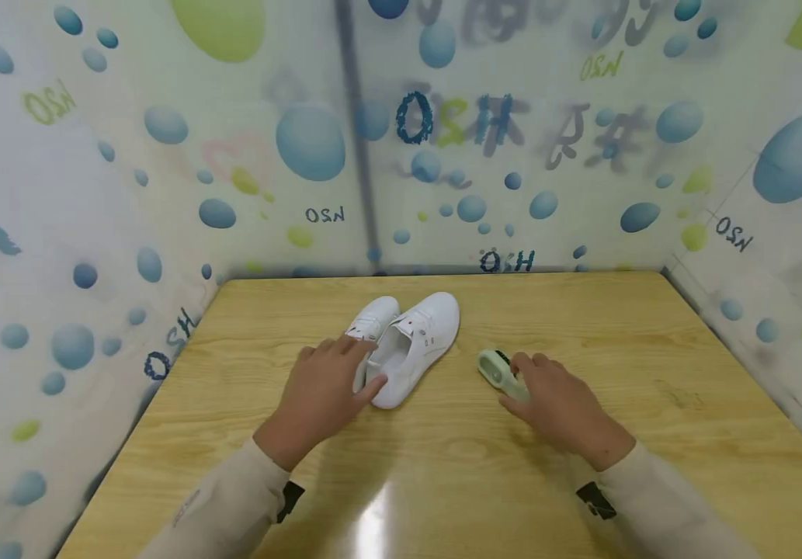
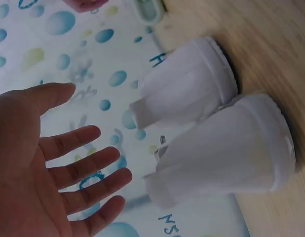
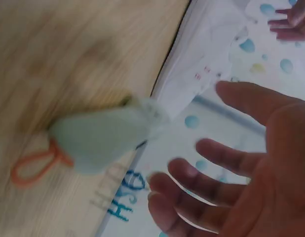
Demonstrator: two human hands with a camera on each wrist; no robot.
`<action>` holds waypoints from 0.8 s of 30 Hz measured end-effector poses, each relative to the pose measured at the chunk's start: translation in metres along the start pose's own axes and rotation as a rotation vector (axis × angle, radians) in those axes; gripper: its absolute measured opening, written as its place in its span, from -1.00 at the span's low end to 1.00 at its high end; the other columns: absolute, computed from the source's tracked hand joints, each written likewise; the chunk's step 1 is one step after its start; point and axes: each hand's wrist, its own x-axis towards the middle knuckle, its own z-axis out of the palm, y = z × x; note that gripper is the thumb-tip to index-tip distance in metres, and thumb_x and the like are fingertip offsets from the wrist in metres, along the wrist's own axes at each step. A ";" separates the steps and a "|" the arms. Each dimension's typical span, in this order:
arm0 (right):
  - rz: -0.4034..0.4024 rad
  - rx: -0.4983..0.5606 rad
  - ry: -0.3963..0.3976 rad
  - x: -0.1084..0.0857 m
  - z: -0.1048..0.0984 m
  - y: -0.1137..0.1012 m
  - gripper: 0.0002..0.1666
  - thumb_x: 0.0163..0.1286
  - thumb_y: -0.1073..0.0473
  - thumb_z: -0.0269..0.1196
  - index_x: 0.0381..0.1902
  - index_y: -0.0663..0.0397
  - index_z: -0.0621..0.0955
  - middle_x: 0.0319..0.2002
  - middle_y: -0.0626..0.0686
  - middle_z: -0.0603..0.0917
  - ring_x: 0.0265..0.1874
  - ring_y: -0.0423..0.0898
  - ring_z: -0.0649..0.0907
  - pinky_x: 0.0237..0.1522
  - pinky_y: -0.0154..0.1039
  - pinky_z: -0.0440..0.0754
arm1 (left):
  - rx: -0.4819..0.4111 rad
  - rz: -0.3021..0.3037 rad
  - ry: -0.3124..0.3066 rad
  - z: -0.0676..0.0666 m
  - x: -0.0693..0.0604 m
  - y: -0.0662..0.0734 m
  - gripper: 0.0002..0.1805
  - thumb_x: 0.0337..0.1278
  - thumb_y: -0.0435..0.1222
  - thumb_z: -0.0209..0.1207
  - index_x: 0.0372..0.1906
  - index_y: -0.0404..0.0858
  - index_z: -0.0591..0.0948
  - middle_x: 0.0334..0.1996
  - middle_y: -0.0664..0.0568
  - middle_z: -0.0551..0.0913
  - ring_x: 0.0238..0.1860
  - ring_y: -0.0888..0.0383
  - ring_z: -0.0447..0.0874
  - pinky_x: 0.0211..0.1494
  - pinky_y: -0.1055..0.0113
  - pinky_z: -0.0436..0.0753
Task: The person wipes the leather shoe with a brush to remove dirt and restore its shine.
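Your left hand (image 1: pixel 324 392) and right hand (image 1: pixel 557 404) held nothing, fingers (image 3: pixel 207 182) loosely spread.
A low left sweep could have shoved the shoes (image 1: pixel 435 322) toward the surface's (image 1: pixel 582 318) far edge; a hasty, loose pinch might have spun the brush (image 3: pixel 100 138), right of them. Open room stretched toward the right edge.

2 hands (image 1: pixel 327 388) (image 1: pixel 557 400) hang apart, fingers (image 2: pixel 95 165) loosely spread.
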 end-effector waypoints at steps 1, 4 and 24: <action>0.022 0.003 -0.045 0.001 0.000 0.005 -0.52 0.34 -0.09 0.34 0.01 0.12 0.53 -0.19 0.13 0.61 -0.37 -0.02 0.57 -0.46 -0.12 0.52 | 0.013 0.022 -0.004 0.005 0.002 0.003 -0.47 0.19 0.12 0.28 0.18 -0.03 0.60 0.07 -0.04 0.64 0.08 -0.10 0.64 0.02 -0.13 0.57; 0.061 0.006 -0.152 0.007 0.001 0.018 -0.62 0.25 -0.05 0.41 -0.26 0.08 0.53 -0.43 0.01 0.57 -0.56 -0.12 0.48 -0.57 -0.23 0.39 | 0.051 0.065 -0.016 0.020 0.006 0.010 -0.47 0.10 0.10 0.37 0.12 -0.04 0.62 0.00 -0.04 0.61 -0.04 -0.07 0.66 -0.08 -0.07 0.59; 0.042 0.116 -0.118 0.037 0.025 0.018 -0.80 0.30 0.11 0.25 -0.29 0.12 0.50 -0.59 -0.02 0.45 -0.66 -0.14 0.41 -0.62 -0.24 0.33 | 0.170 0.157 0.076 0.074 0.019 0.007 -0.42 -0.29 0.23 0.46 -0.50 -0.19 0.58 -0.48 -0.01 0.48 -0.57 0.03 0.52 -0.47 0.21 0.49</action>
